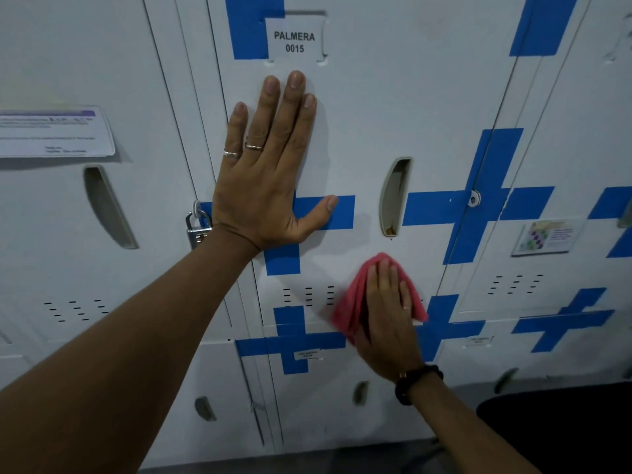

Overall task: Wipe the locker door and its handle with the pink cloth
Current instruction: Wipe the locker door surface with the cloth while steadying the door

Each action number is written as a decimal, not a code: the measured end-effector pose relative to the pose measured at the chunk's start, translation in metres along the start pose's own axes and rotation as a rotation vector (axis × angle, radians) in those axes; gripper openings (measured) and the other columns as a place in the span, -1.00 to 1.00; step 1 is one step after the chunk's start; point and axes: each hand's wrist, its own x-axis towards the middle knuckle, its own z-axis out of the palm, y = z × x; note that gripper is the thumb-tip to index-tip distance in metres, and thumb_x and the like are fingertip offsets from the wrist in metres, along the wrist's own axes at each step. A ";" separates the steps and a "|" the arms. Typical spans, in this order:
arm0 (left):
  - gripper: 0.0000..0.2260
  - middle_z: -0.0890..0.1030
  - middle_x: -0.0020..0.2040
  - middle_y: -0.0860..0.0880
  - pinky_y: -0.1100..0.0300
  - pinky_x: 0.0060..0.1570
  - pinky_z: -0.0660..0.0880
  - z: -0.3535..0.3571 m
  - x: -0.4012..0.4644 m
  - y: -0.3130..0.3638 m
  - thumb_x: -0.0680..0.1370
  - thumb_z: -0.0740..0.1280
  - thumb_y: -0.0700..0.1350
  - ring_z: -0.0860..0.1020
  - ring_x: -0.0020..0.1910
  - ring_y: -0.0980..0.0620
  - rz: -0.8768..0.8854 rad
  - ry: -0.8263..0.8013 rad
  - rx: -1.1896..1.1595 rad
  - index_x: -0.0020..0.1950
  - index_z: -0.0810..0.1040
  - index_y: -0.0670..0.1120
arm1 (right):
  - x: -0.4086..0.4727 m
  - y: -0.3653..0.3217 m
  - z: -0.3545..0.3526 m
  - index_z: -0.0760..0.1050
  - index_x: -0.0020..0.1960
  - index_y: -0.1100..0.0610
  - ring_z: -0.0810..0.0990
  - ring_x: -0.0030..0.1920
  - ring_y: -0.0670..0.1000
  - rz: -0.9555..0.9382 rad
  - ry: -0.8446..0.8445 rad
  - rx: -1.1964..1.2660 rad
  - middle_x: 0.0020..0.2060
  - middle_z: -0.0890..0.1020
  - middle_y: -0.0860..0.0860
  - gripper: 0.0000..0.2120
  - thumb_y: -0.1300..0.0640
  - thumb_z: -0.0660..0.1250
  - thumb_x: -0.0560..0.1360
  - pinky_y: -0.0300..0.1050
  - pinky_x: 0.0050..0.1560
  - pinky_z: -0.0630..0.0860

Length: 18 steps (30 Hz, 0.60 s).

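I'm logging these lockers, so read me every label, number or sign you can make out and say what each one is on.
"PALMERA" and "0015": name card on the locker door above the left hand.
Notice sheet on the left locker: blurred, unreadable.
Colourful sticker on the right locker: too small.
Two small tags on the lower lockers: too small.

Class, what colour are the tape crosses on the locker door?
Blue tape crosses on the locker door, head view.

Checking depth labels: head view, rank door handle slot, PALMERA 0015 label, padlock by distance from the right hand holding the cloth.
From the right hand, pressing the pink cloth low on the door:
1. Handle slot, just above.
2. Padlock, left, at the door's edge.
3. PALMERA 0015 label, top of door.
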 end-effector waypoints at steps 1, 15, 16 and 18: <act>-0.11 0.20 0.69 -0.29 -0.23 0.68 -0.02 0.001 0.000 0.000 0.62 0.04 0.40 0.17 0.69 -0.33 0.002 0.002 0.000 0.70 0.15 -0.26 | 0.020 -0.005 -0.005 -0.20 0.66 0.14 -0.20 0.66 0.06 0.052 0.065 0.019 0.63 -0.10 0.05 -0.11 -0.14 0.27 0.59 0.16 0.64 -0.14; -0.10 0.20 0.69 -0.30 -0.31 0.65 0.05 0.001 -0.002 0.001 0.62 0.04 0.40 0.16 0.68 -0.36 -0.009 -0.014 0.017 0.70 0.14 -0.26 | -0.022 -0.039 0.027 -0.25 0.66 0.13 -0.13 0.66 0.14 0.363 0.105 0.210 0.66 -0.17 0.03 -0.11 -0.10 0.27 0.62 0.20 0.64 -0.07; -0.10 0.20 0.69 -0.31 -0.32 0.65 0.06 0.002 -0.002 0.002 0.62 0.04 0.40 0.17 0.68 -0.36 -0.007 -0.015 0.014 0.70 0.14 -0.26 | -0.015 -0.037 0.023 -0.24 0.66 0.12 -0.12 0.66 0.11 0.383 0.137 0.222 0.66 -0.15 0.02 -0.16 -0.14 0.21 0.63 0.10 0.65 -0.14; -0.10 0.20 0.69 -0.32 -0.32 0.65 0.06 0.002 -0.001 0.002 0.61 0.06 0.40 0.17 0.68 -0.37 -0.006 -0.015 -0.003 0.70 0.13 -0.27 | -0.021 -0.036 0.025 -0.23 0.66 0.11 -0.12 0.66 0.10 0.422 0.123 0.258 0.66 -0.15 0.01 -0.13 -0.19 0.21 0.62 0.08 0.65 -0.12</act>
